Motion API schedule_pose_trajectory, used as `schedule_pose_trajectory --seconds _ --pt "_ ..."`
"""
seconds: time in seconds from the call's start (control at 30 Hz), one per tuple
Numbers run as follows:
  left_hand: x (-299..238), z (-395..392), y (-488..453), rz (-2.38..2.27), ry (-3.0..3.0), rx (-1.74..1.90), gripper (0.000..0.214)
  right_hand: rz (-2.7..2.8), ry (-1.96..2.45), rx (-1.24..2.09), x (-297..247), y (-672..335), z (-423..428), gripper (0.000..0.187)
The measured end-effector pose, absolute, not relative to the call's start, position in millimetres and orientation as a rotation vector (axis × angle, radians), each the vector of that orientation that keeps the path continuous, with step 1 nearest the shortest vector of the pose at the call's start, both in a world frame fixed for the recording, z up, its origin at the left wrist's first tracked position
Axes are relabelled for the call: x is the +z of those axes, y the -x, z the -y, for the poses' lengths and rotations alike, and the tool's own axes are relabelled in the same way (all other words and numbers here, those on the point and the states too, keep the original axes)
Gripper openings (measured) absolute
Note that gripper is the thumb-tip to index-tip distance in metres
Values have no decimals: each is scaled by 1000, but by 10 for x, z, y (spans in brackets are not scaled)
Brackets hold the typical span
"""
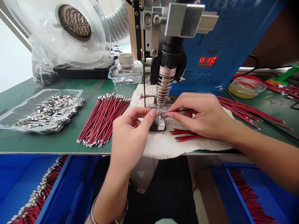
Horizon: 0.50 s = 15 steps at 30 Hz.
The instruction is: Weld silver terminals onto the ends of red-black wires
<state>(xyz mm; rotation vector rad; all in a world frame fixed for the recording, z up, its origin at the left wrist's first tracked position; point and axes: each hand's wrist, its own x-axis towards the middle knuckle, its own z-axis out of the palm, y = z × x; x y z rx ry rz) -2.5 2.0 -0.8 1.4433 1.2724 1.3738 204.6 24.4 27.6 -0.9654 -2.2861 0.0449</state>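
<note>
My left hand (130, 130) is closed in a pinch at the small metal fixture (160, 122) under the coiled heating nozzle (164, 85); what its fingertips hold is too small to name. My right hand (201, 115) pinches a thin red wire (181, 110) and holds its end at the same fixture, fingertips almost meeting the left ones. A few loose red wires (187, 135) lie on the white cloth (163, 144) under my right wrist.
A bundle of red wires with metal ends (102, 119) lies left of the cloth. A plastic bag of metal terminals (50, 112) sits further left. More red wires (249, 112) fan out at right. The blue machine (224, 40) shows a red display. Blue bins (35, 193) hold wires below.
</note>
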Motion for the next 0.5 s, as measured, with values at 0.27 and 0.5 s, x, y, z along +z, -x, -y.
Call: schedule_pose_trajectory --seconds 0.27,0.5 --pt "-5 -5 46 -1307 -1465 1358 14 2289 891 41 224 -2053 -271 9" --pt "-15 -10 42 -1297 -1459 1370 11 2312 796 22 214 -2041 -312 14"
